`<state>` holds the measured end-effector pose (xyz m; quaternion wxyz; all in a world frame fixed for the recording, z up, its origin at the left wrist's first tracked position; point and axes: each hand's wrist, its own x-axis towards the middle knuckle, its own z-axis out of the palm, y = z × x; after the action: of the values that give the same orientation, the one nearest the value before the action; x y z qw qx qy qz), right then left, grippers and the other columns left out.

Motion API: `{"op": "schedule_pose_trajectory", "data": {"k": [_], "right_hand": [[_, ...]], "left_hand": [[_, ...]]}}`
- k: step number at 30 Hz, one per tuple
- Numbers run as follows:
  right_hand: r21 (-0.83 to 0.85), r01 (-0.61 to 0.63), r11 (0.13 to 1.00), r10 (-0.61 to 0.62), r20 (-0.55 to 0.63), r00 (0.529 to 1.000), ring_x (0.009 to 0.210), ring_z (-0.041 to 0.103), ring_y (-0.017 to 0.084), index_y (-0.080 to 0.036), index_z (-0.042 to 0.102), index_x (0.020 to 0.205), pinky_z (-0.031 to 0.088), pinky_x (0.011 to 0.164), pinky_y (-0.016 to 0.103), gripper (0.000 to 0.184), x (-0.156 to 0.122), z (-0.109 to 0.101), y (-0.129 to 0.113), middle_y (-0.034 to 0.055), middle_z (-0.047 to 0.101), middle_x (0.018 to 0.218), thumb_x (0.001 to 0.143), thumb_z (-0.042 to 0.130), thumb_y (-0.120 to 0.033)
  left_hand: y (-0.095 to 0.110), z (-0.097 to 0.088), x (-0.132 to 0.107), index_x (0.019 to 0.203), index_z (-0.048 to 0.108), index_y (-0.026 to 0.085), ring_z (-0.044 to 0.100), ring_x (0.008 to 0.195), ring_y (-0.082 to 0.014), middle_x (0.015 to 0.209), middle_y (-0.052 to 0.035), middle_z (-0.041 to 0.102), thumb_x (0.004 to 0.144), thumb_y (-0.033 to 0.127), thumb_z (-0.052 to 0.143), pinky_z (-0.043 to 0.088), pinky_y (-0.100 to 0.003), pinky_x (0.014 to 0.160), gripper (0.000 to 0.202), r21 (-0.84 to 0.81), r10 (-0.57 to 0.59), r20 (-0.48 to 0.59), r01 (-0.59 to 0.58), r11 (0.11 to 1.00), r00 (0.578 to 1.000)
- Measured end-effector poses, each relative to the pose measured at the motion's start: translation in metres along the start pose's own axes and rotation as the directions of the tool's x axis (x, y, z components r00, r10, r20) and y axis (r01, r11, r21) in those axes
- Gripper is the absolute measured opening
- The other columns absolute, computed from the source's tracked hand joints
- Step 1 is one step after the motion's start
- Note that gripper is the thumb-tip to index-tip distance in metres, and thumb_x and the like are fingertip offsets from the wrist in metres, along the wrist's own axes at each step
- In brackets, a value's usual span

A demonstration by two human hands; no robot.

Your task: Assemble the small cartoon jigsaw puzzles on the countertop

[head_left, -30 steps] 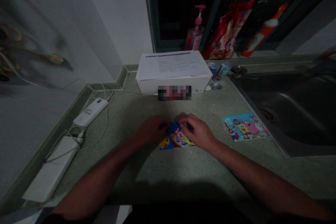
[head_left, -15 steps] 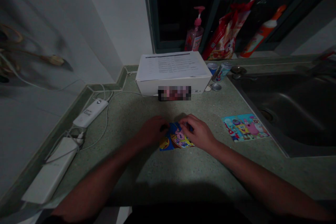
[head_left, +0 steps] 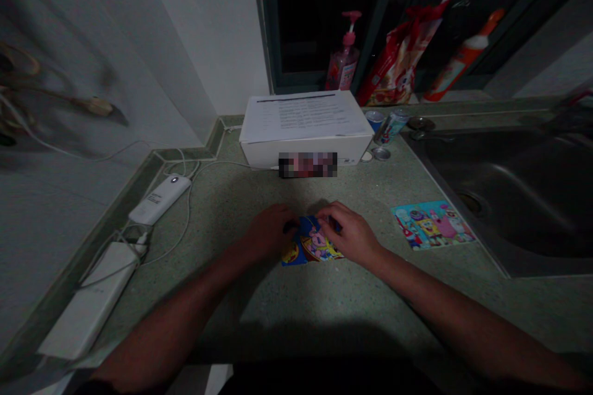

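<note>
A blue cartoon jigsaw puzzle (head_left: 311,244) lies flat on the green counter, its lower edge uneven and its pieces hard to tell apart. My left hand (head_left: 273,228) is at its upper left, fingers curled and their tips in shadow against the edge. From the other side my right hand (head_left: 349,231) bends over the upper right part, thumb and fingers closed together on it and hiding that corner. To the right, near the sink, a light-blue cartoon picture card (head_left: 433,225) lies apart from both hands.
Behind the puzzle stands a white box (head_left: 259,151) topped by a printed sheet (head_left: 306,116). Cans (head_left: 393,126) stand beside it. A metal sink (head_left: 523,197) is at the right. White power banks (head_left: 160,199) with cables lie left. A pink pump bottle (head_left: 343,65) stands on the windowsill.
</note>
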<state>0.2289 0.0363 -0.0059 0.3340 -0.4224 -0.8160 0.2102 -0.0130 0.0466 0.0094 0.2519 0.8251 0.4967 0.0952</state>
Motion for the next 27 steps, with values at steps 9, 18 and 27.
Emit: {"op": "schedule_pose_trajectory", "data": {"k": [9, 18, 27], "right_hand": [[0.010, -0.001, 1.000, 0.001, 0.007, 1.000, 0.086, 0.068, 0.019, -0.024, 0.066, 0.103, 0.053, 0.076, 0.033, 0.013, -0.0003, -0.0001, 0.0009, 0.0041, 0.070, 0.096, 0.100, 0.053, -0.022], [-0.015, 0.007, 1.000, -0.007, 0.015, 1.000, 0.085, 0.069, 0.019, -0.024, 0.065, 0.101, 0.053, 0.075, 0.032, 0.011, 0.0003, -0.0010, -0.0007, 0.0044, 0.070, 0.096, 0.100, 0.055, -0.020], [-0.063, 0.031, 0.998, -0.028, 0.047, 0.999, 0.085, 0.069, 0.020, -0.024, 0.066, 0.103, 0.053, 0.074, 0.032, 0.011, -0.0013, 0.0007, 0.0017, 0.0047, 0.071, 0.098, 0.098, 0.057, -0.018]], "left_hand": [[0.0021, -0.0002, -0.0006, 0.102, 0.079, 0.021, 0.065, 0.097, -0.0238, 0.101, -0.0073, 0.070, 0.092, 0.018, 0.063, 0.051, -0.036, 0.088, 0.018, 0.020, -0.014, -0.001, 0.014, 1.000, 1.000], [0.0021, -0.0004, 0.0000, 0.099, 0.078, 0.020, 0.065, 0.094, -0.0239, 0.098, -0.0081, 0.070, 0.091, 0.016, 0.064, 0.051, -0.036, 0.085, 0.017, 0.033, -0.002, -0.007, 0.003, 0.999, 1.000], [0.0039, -0.0011, -0.0008, 0.094, 0.078, 0.021, 0.065, 0.097, -0.0240, 0.097, -0.0075, 0.069, 0.093, 0.018, 0.062, 0.050, -0.036, 0.088, 0.017, 0.079, 0.017, -0.005, -0.016, 0.997, 1.000]]}}
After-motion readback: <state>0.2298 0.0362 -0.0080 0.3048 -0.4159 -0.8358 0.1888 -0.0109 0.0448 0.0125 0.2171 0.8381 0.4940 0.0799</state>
